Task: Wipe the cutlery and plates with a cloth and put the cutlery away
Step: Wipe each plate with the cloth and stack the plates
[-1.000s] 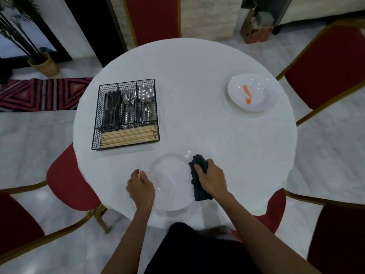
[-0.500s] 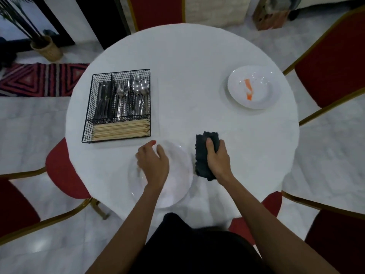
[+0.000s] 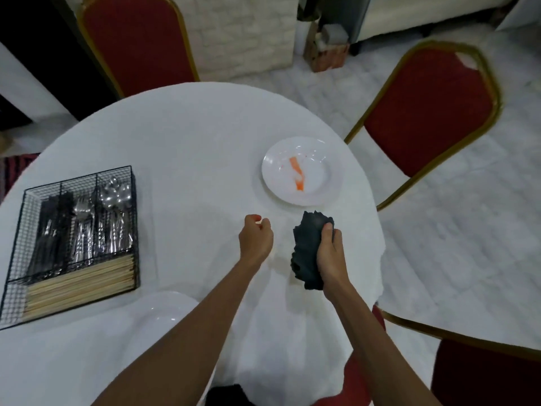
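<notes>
The right hand [image 3: 330,253] grips a dark cloth [image 3: 307,247], fingers [image 3: 328,230] wrapped over its top edge and the bunched fabric hanging below the palm, low over the white round worktop [image 3: 181,148]. The left hand [image 3: 256,240] is just beside it, apart from the cloth, its fingers curled in and holding nothing. Just beyond both hands, near the worktop's far right edge, lies a white plate [image 3: 319,177] with an orange smear [image 3: 298,177] across its middle; the cloth's top is near the plate's rim but not touching. A 2nd white plate [image 3: 168,309] lies close to the person, left of the left forearm, faint against the white cover. On the left stands a black wire basket [image 3: 13,300] with 3 compartments at the back and 1 across the front: dark knives [image 3: 51,230] on the left, forks [image 3: 82,227] in the middle, spoons [image 3: 114,212] on the right, and chopsticks [image 3: 82,285] stacked in front. Red chairs with gold frames stand around, 1 [image 3: 137,45] at the far side and 1 [image 3: 424,112] at the right.
</notes>
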The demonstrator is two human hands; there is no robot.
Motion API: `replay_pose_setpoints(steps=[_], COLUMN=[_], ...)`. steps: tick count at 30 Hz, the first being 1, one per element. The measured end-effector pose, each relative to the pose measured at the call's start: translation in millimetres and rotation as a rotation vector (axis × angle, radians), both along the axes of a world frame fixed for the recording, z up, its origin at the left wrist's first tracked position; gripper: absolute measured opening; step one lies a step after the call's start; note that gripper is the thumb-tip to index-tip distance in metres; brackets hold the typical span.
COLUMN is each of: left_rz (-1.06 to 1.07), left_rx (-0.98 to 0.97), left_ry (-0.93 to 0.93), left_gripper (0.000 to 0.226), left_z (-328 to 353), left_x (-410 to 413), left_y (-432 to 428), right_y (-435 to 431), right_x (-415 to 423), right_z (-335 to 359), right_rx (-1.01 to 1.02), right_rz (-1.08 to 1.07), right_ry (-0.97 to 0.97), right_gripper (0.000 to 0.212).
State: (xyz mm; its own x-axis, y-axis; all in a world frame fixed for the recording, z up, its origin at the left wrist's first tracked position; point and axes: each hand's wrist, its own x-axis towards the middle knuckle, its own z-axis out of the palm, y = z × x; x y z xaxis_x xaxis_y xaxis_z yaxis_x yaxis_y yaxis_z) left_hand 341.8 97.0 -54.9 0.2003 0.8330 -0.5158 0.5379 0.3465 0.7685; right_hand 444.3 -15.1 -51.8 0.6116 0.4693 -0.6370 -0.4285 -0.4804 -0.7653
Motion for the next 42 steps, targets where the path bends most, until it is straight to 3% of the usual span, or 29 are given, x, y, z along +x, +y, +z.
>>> replay_pose_setpoints(steps=[2,7,12,16,20,26,30,34,37,42], left_rz=[0.031,0.192,0.309,0.390,0.431,0.544,0.563,0.492,0.439,0.422], left_rx=[-0.036,-0.189,-0.204,-0.240,-0.273,-0.259,-0.108,-0.079,-0.087,-0.094], left_ry=[-0.012,-0.146,-0.257,-0.305,-0.363,-0.318,-0.250,-0.308,-0.371,-0.391], left_gripper=[0.039,0.065,0.036,0.038,0.033,0.030,0.015,0.026,0.026,0.029], left_z=[-0.7,-25.8,-30.4,-23.7,-13.2,-10.8,12.1,36.9,58.6,73.2], left_x=[29.0,88.5,101.2,78.7,34.3,-53.2,-92.1,-127.7,-139.5,-160.6], left_y=[18.2,63.3,57.7,37.4,17.8,-16.9,-37.0,-66.3,-82.8,-82.3], right_y=[-6.4,-36.5,-66.7,-81.8,-83.2,-63.7,-41.8,-24.8,-18.8,-35.8], right_x=[17.0,34.2,39.2,36.9,32.2,4.5,-19.6,-66.8,-116.0,-195.9], right_z=[-16.8,-26.2,-1.2,18.1,32.7,63.7,76.3,68.0,59.8,58.7], right_rx=[-0.028,-0.108,-0.073,-0.073,0.000,0.079,-0.049,-0.269,-0.297,0.068], right_rz=[-0.026,-0.099,-0.046,-0.019,0.006,0.099,0.093,0.328,0.627,0.852], right_ry=[0.106,0.212,0.101,0.056,-0.018,-0.208,-0.642,-1.078,-1.042,-0.876], right_gripper=[0.062,0.041,0.043,0.046,0.036,0.024,0.033,0.042,0.036,0.049])
